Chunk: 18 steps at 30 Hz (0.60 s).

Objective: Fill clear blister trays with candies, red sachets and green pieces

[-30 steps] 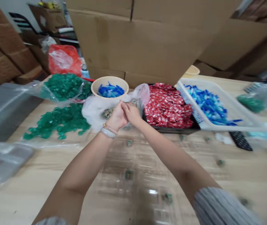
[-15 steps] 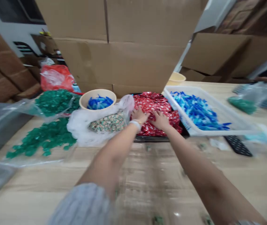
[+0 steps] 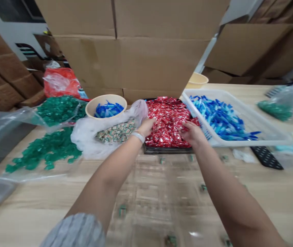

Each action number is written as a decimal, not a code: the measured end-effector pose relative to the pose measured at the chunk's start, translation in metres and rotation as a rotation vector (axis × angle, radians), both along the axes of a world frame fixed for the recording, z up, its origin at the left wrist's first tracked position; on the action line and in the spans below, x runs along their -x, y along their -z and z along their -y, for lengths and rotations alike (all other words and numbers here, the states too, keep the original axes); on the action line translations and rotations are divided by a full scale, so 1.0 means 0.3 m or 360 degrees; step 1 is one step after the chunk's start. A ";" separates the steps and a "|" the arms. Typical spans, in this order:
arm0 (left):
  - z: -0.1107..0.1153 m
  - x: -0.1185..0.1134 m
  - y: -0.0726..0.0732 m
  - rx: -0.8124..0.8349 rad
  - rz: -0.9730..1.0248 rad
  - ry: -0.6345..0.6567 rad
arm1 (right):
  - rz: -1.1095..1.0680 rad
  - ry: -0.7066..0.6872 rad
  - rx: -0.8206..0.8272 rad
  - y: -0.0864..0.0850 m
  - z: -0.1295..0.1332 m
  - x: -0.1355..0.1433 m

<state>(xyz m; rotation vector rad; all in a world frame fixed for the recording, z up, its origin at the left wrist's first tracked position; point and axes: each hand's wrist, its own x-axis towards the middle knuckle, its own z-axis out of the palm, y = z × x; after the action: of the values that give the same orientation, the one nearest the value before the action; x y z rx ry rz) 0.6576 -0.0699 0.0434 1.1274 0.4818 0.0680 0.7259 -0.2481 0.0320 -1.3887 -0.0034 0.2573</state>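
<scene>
Shiny red packets (image 3: 165, 133) are heaped in a black tray (image 3: 167, 150) at the centre. At the heap's left side, my left hand (image 3: 146, 127) points its stretched fingers inward and touches the packets. My right hand (image 3: 193, 133) reaches in from the right edge, fingers apart against the packets; some fingertips are hard to make out. Left of the tray lies a white plastic bag (image 3: 82, 137) holding small printed green-and-beige pieces (image 3: 115, 132). Clear plastic cases (image 3: 151, 192) lie in front of the tray, with small green pieces (image 3: 171, 240) among them.
A white tray (image 3: 272, 137) of blue pointed pieces (image 3: 221, 116) stands right, beside a black dotted strip (image 3: 267, 157). On the left are a cream bowl (image 3: 88, 109) with blue pieces, green translucent pieces (image 3: 51, 147) and a red bag (image 3: 60, 82). A tall cardboard sheet (image 3: 136, 65) stands behind.
My hands have moved apart: the left toward the heap's left side, the right to its right edge. They lay flatter and closer together on the red packets before. The view has shifted slightly.
</scene>
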 end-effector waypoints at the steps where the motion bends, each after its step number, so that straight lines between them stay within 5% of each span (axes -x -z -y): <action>1: -0.005 0.012 -0.008 0.0064 -0.0015 0.0052 | -0.0175 -0.0109 -0.0238 -0.009 -0.003 0.011; 3: 0.000 0.044 -0.022 0.0169 -0.0041 0.0195 | -0.0369 -0.0281 -0.0484 -0.022 -0.020 0.041; 6: 0.030 0.084 -0.035 0.0245 -0.0081 0.0478 | -0.0355 -0.0414 -0.0370 -0.032 -0.066 0.093; 10: 0.050 0.092 -0.030 -0.0147 -0.0140 0.0443 | 0.0176 -0.0233 0.0466 -0.038 -0.094 0.122; 14: 0.027 0.095 -0.014 -0.0452 -0.0195 0.0254 | 0.0985 -0.0025 0.1516 -0.031 -0.019 0.089; 18: 0.027 0.101 -0.018 -0.0691 -0.0201 0.0179 | 0.1139 -0.0115 0.1647 -0.022 0.061 0.043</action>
<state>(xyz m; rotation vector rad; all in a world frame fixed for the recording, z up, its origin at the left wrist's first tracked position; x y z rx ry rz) 0.6272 -0.0779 0.0489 1.5897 0.5293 0.0020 0.7131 -0.2663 0.0387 -2.4488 -0.5838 -0.2425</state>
